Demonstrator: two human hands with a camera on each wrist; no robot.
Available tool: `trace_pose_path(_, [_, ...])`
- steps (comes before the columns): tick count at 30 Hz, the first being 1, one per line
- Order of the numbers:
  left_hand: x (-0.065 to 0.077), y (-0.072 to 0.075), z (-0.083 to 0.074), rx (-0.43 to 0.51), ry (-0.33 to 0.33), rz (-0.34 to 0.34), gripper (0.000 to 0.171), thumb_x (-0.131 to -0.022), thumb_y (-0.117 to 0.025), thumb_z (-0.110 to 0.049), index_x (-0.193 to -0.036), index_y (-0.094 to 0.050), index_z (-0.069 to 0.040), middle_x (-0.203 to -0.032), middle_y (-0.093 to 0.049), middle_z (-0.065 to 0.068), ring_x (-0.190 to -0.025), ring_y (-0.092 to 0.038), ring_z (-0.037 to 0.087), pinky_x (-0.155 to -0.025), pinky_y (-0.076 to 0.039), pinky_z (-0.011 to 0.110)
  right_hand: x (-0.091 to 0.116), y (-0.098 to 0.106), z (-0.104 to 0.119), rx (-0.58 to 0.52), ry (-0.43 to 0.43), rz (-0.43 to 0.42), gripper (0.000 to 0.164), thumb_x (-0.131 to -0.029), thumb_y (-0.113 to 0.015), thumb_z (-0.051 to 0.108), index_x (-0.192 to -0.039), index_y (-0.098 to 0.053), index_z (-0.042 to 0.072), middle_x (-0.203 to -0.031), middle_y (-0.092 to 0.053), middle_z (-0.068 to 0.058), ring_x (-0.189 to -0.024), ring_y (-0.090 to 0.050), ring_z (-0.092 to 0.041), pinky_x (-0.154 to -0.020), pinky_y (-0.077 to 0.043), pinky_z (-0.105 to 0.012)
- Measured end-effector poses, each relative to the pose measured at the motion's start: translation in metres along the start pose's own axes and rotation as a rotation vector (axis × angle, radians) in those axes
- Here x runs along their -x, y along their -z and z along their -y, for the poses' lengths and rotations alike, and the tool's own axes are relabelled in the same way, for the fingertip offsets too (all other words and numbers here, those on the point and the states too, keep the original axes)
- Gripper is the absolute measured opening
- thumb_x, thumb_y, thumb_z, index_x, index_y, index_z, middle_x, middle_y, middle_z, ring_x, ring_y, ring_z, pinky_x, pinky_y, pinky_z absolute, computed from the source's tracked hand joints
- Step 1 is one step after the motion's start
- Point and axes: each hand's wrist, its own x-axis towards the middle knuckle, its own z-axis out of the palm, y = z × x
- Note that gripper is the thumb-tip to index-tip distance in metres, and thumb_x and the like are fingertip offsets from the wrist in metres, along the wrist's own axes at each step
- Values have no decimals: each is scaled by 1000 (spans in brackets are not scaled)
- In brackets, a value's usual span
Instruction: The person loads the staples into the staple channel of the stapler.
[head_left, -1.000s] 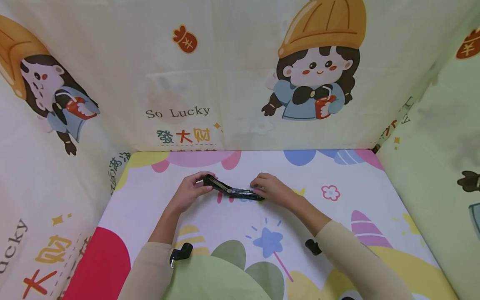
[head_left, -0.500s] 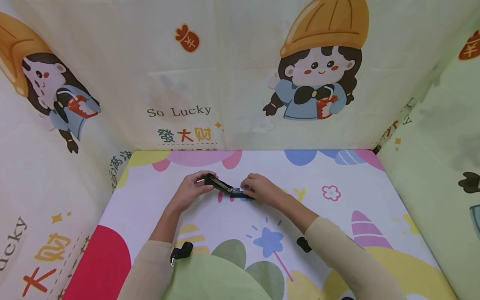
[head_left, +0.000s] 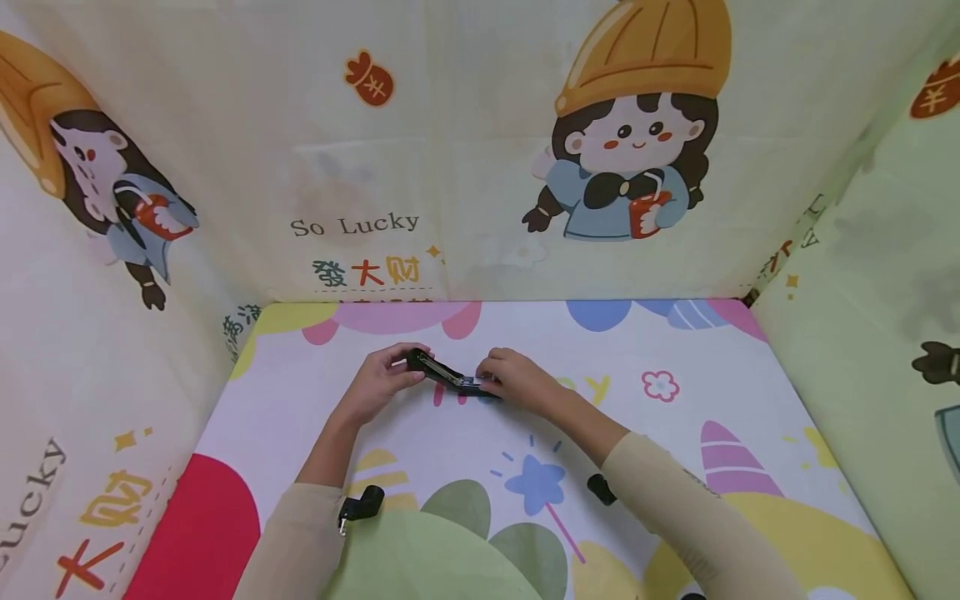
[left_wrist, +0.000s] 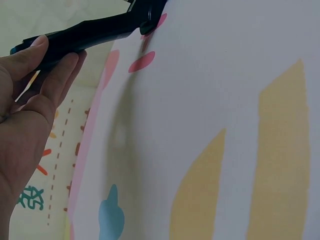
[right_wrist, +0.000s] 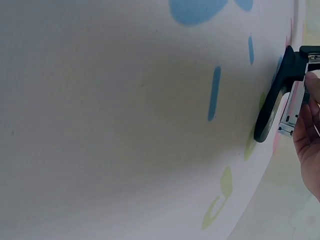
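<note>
Just now, from where I stand, I see the opened black stapler over the patterned table, between two hands. The left hand has its thumb and fingers clamped on the raised end. At the lower part, the right hand pinches the metal rail.

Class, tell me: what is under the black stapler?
Beneath the black stapler is the printed tabletop, its pink marks partly showing. Print covered by the stapler and right hand cannot be seen.
</note>
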Motion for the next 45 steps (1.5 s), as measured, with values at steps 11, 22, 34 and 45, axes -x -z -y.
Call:
trace_pose_path(11, [1, 1, 0, -21, -2, 3, 44, -95, -72, -1, -138, -61, -1, -145, -56, 21, -129, -61, 38, -94, -58, 24, 0, -2, 1, 20, 33, -31, 17, -95, -77, 20, -110, -77, 11, -99, -68, -2, -89, -60, -16, -84, -55, -29])
trace_pose_path(22, [1, 1, 2, -19, 5, -4, 42, -94, -72, 0, -135, -64, -3, -142, -59, 20, -125, -63, 34, -92, -58, 23, -2, -5, 1, 12, 60, -41, 16, -94, -77, 17, -109, -76, 11, -99, -68, -3, -92, -60, -19, -85, -54, -30])
trace_pose_path(34, [-1, 2, 1, -21, 9, 1, 41, -94, -72, 0, -134, -65, -5, -143, -59, 19, -128, -62, 35, -94, -58, 23, -1, -7, -3, -20, 104, -57, 14, -93, -77, 14, -107, -75, 11, -98, -65, -5, -89, -57, -19, -81, -52, -29])
trace_pose_path(45, [-2, 2, 2, -3, -7, 7, 43, -94, -72, 1, -135, -63, -2, -144, -57, 23, -128, -62, 37, -92, -58, 22, 0, -9, -5, -45, 103, -76, 12, -94, -77, 14, -105, -76, 11, -98, -64, -5, -89, -56, -19, -80, -51, -28])
